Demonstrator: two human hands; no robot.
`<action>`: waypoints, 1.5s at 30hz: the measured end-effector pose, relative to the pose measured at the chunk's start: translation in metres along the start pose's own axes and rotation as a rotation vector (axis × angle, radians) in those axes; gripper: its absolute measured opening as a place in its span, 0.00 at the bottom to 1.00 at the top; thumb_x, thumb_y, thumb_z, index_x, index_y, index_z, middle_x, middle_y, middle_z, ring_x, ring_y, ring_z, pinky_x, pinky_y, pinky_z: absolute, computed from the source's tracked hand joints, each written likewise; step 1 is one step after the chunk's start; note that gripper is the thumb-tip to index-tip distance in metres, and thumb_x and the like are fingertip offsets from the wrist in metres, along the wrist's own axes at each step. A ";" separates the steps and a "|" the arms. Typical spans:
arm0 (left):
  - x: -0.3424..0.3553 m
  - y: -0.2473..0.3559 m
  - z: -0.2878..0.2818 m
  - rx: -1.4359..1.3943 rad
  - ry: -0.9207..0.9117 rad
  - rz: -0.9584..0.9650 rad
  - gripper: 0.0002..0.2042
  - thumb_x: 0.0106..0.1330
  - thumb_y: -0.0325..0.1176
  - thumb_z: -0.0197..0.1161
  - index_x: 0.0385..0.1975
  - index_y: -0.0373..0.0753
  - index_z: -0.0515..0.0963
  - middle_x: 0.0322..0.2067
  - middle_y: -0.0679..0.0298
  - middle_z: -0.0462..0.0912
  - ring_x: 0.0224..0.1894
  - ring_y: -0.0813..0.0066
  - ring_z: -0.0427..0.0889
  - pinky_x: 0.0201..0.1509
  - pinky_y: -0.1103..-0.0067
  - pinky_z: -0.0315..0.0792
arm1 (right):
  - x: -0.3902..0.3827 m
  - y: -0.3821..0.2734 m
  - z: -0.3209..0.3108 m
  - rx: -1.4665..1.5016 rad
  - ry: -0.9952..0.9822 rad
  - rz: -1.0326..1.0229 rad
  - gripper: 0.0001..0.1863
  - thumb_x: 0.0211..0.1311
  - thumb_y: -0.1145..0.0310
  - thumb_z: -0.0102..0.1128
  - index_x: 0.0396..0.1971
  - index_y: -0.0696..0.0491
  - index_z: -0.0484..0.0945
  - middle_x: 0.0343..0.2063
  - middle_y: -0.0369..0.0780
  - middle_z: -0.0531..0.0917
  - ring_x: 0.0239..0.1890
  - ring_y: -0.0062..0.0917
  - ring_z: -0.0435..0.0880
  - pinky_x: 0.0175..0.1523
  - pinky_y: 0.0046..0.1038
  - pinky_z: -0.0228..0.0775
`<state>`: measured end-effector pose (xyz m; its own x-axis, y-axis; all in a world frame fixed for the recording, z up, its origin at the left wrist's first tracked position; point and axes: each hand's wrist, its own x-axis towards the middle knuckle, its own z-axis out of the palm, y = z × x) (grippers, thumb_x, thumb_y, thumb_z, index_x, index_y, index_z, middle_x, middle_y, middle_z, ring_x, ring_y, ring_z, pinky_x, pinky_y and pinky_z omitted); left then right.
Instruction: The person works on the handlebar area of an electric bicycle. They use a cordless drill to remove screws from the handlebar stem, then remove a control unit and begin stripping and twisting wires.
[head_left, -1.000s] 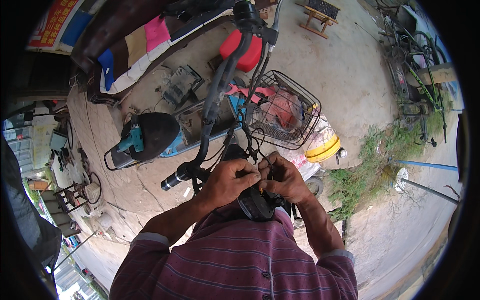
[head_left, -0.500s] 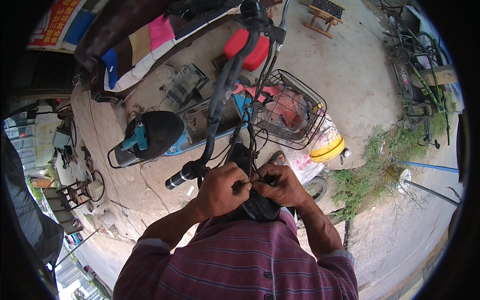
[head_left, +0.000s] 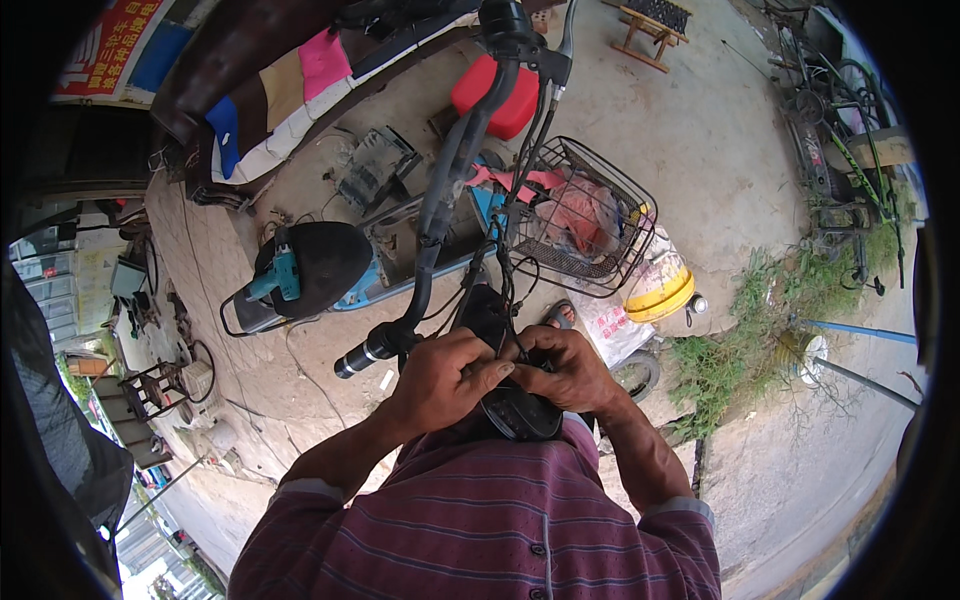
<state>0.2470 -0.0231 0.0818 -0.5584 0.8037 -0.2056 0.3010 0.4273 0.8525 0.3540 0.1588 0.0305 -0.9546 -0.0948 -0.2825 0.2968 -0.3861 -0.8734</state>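
Note:
My left hand (head_left: 445,380) and my right hand (head_left: 568,372) meet fingertip to fingertip in front of my shirt. Both pinch thin dark wires (head_left: 505,305) that run down from the handlebar (head_left: 437,205) of an electric bike; the wire ends are hidden by my fingers. Just beneath my hands is a rounded black housing (head_left: 520,414), its upper part covered by them. The black handlebar grip (head_left: 362,354) sticks out left of my left hand. Beyond my right hand hangs a black wire basket (head_left: 580,215) with a reddish bag in it.
A teal power drill (head_left: 278,275) lies on the black bike seat (head_left: 322,262). Near the basket stand a red container (head_left: 505,100) and a yellow-rimmed bucket (head_left: 662,295). Bicycle frames (head_left: 835,160) and weeds (head_left: 715,375) line the right side. A dark sofa (head_left: 185,100) sits at the far left.
My fingertips have drawn closer together, and my left thumb now stretches toward the right fingers. The gap inside my left hand has closed up. The bike stays in place.

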 end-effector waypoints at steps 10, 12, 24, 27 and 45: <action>0.003 -0.001 0.004 -0.071 0.009 0.012 0.07 0.66 0.28 0.66 0.29 0.32 0.78 0.25 0.60 0.76 0.24 0.69 0.77 0.27 0.75 0.68 | -0.002 0.004 -0.002 -0.073 0.045 -0.018 0.07 0.59 0.74 0.66 0.37 0.58 0.81 0.31 0.34 0.82 0.36 0.14 0.77 0.43 0.21 0.70; 0.000 0.001 0.004 -0.088 0.017 -0.021 0.06 0.63 0.26 0.68 0.29 0.32 0.78 0.26 0.61 0.76 0.25 0.73 0.77 0.27 0.76 0.68 | -0.003 0.007 -0.003 -0.080 0.053 -0.034 0.07 0.59 0.74 0.66 0.37 0.58 0.81 0.32 0.34 0.82 0.36 0.15 0.78 0.44 0.21 0.70; -0.001 0.000 -0.016 -0.350 0.226 -0.092 0.03 0.63 0.20 0.62 0.31 0.34 0.76 0.28 0.67 0.75 0.28 0.86 0.73 0.32 0.84 0.67 | -0.013 0.010 -0.017 0.176 0.036 0.107 0.05 0.60 0.78 0.64 0.36 0.57 0.81 0.32 0.32 0.82 0.36 0.13 0.78 0.41 0.19 0.70; 0.006 0.003 -0.012 -0.239 0.132 -0.033 0.02 0.65 0.20 0.61 0.35 0.31 0.78 0.31 0.66 0.77 0.30 0.85 0.74 0.34 0.85 0.68 | -0.013 0.018 -0.017 0.280 0.041 0.065 0.06 0.60 0.80 0.63 0.37 0.56 0.80 0.32 0.31 0.81 0.33 0.13 0.77 0.39 0.18 0.70; 0.017 0.002 0.028 -0.185 -0.061 -0.329 0.12 0.58 0.32 0.74 0.35 0.33 0.80 0.30 0.57 0.83 0.31 0.69 0.85 0.36 0.74 0.78 | -0.013 0.038 -0.025 0.487 0.018 -0.058 0.05 0.55 0.75 0.57 0.32 0.56 0.73 0.32 0.35 0.78 0.33 0.16 0.74 0.37 0.19 0.64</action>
<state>0.2592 0.0030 0.0663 -0.5531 0.6615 -0.5065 -0.0341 0.5894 0.8071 0.3779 0.1683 -0.0088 -0.9673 -0.0460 -0.2495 0.1921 -0.7750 -0.6021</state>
